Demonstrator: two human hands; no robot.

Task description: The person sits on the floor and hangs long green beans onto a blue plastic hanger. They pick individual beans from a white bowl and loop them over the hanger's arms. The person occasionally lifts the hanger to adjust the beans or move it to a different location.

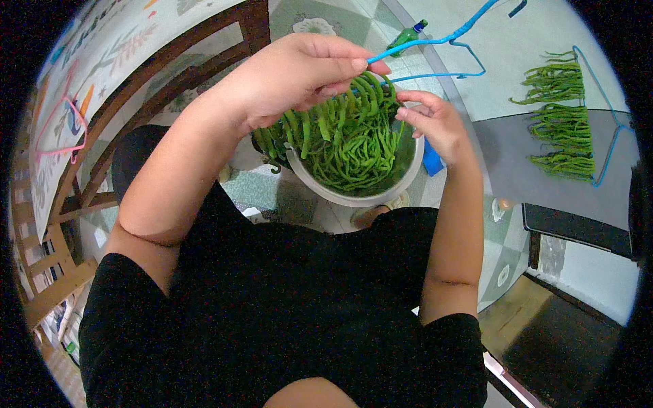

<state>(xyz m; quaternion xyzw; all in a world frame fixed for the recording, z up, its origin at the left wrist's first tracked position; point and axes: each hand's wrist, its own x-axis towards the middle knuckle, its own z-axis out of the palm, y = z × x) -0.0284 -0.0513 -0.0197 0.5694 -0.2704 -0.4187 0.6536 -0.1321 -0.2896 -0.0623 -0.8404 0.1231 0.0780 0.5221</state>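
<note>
My left hand (306,75) pinches a blue wire clothes hanger (420,42) between thumb and fingers, its hook end pointing up to the right. Long green beans (326,122) hang draped over the hanger's lower part, below my left hand. At the right end of that row my right hand (435,122) has thumb and fingertips closed on a green bean. Underneath stands a pale round basin (354,200) with a heap of green beans (357,160) in it. The hanging beans partly hide the basin's far side.
A second blue hanger (610,153) strung with green beans (561,129) lies on a grey surface at the right. Beyond the basin stands a green bottle (410,35). On the left are a wooden frame (183,76) and a pink hanger (83,129). A blue object (432,160) is beside the basin.
</note>
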